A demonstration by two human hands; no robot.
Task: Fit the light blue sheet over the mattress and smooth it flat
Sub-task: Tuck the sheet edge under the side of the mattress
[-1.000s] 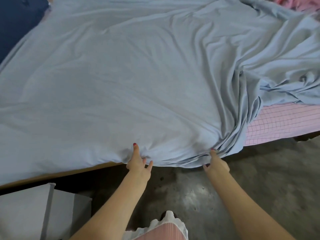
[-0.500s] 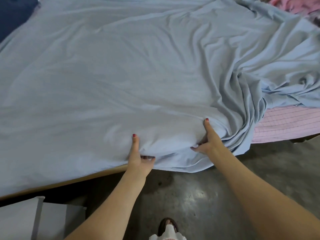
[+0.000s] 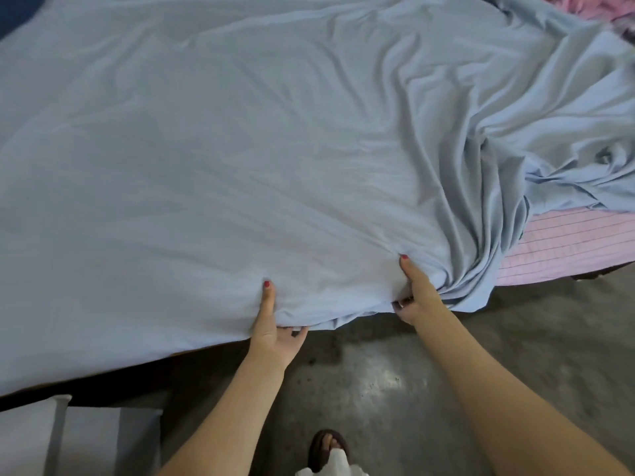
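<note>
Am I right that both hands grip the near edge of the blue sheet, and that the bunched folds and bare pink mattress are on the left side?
Not quite: the left hand and right hand do grip the sheet at its near edge, but the head view shows the bunched folds and bare pink mattress on the right.

Light blue sheet [image 3: 240,159] spread over the mattress [image 3: 563,249], lying fairly smooth across the left and centre, with soft creases only. Toward the right the fabric is gathered into deep folds that fan out from the near edge, and a bunched mass lies at the far right; the near hem hangs just over the bed's side. The mattress, pink with thin dark grid lines, is exposed only at the right, below the bunched fabric.
</note>
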